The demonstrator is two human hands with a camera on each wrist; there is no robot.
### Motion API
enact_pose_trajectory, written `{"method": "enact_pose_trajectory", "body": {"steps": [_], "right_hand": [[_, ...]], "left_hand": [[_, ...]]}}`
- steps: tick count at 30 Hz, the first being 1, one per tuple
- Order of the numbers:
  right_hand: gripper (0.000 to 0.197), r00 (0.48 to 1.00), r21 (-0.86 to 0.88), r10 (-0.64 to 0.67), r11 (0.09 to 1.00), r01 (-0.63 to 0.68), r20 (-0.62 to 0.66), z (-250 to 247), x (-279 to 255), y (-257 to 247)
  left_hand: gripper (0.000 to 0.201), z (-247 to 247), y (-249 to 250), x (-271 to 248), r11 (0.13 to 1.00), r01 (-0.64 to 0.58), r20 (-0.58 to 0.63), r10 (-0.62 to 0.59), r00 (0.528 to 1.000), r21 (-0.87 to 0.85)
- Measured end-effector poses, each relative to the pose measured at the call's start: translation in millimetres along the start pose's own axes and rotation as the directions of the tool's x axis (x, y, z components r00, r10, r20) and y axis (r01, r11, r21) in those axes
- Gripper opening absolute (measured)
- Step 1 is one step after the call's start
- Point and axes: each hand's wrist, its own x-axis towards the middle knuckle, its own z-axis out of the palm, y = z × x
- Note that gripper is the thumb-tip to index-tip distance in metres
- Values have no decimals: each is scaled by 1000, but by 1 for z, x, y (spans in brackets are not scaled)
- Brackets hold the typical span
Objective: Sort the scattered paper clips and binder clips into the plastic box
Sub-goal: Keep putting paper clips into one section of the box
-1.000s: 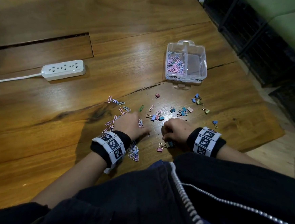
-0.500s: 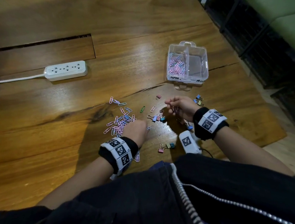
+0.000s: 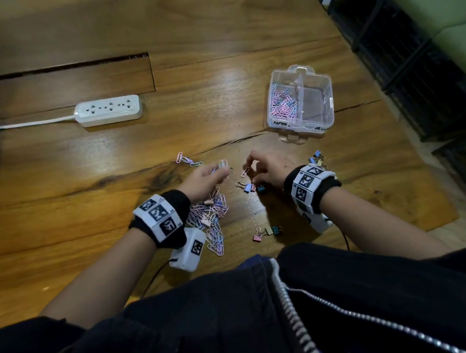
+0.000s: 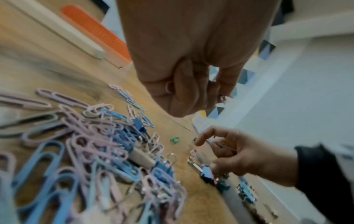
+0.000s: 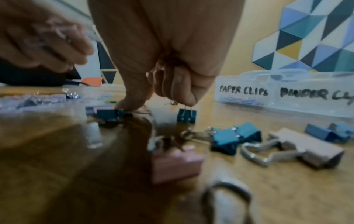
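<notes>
R hand [image 5: 172, 63] pinches the wire handle of a teal binder clip [image 5: 186, 115], clip dangling at the tabletop w/ its thumb tip down beside another teal clip. L hand [image 3: 203, 180] curled, blurry; seems to hold paper clips, can't tell how many. Paper clip pile [image 3: 211, 219] lies under L wrist, binder clips scattered by R. Step looks like gather phase; next calls for a carry to the plastic box [image 3: 328, 96], well apart, up-right. Its front reads "PAPER CLIPS" (L bin, partly filled) & "BINDER CL…" (R bin). Power strip [image 3: 108, 110] far left.
</notes>
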Motion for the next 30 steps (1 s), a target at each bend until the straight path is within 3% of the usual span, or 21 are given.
{"method": "enact_pose_trajectory", "body": {"steps": [2, 4, 7, 11, 15, 17, 19, 21, 23, 24, 26, 28, 30], "right_hand": [[37, 999, -91, -42, 995, 43, 17, -1, 2, -1], [34, 998, -135, -53, 989, 55, 19, -2, 4, -4], [29, 997, -208, -65, 975, 72, 41, -3, 6, -9], [22, 999, -264, -20, 964, 30, 40, 0, 4, -6], [20, 999, -264, -22, 964, 28, 23, 7, 2, 1], [12, 999, -64, 27, 998, -29, -28, 7, -1, 3], [12, 992, 240, 102, 967, -81, -75, 5, -3, 9], [17, 984, 613, 179, 780, -127, -24, -1, -6, 15], [24, 980, 888, 175, 432, -160, 91, -8, -13, 21], [26, 980, 941, 154, 294, -170, 129, -11, -17, 22], [25, 979, 969, 122, 168, -181, 162, -15, -22, 25], [22, 979, 974, 105, 127, -185, 173, -19, -25, 27], [26, 979, 969, 106, 156, -190, 175, -24, -26, 28]], "left_hand": [[34, -3, 2, 4, 976, 34, -1, -35, 999, -213], [33, -2, 1, 8, 887, 52, -13, -66, 998, -458], [32, 1, -1, 10, 735, 58, 5, -74, 997, -676], [31, 1, 0, 12, 618, 91, 78, -48, 996, -781], [28, 1, 7, 16, 629, 137, 167, -12, 986, -766], [37, 1, 10, 21, 724, 154, 155, -66, 986, -673], [34, 1, 14, 28, 874, 149, 64, -135, 989, -462], [25, 1, 16, 35, 971, 152, -42, -163, 986, -185], [22, 2, 16, 41, 987, 150, -123, -143, 982, 54], [24, 3, 16, 43, 977, 142, -141, -119, 983, 161], [33, 5, 15, 45, 899, 119, -161, -55, 985, 421], [37, 11, 17, 47, 737, 86, -133, 6, 991, 670], [42, 15, 20, 49, 589, 101, -106, -27, 994, 802]]}}
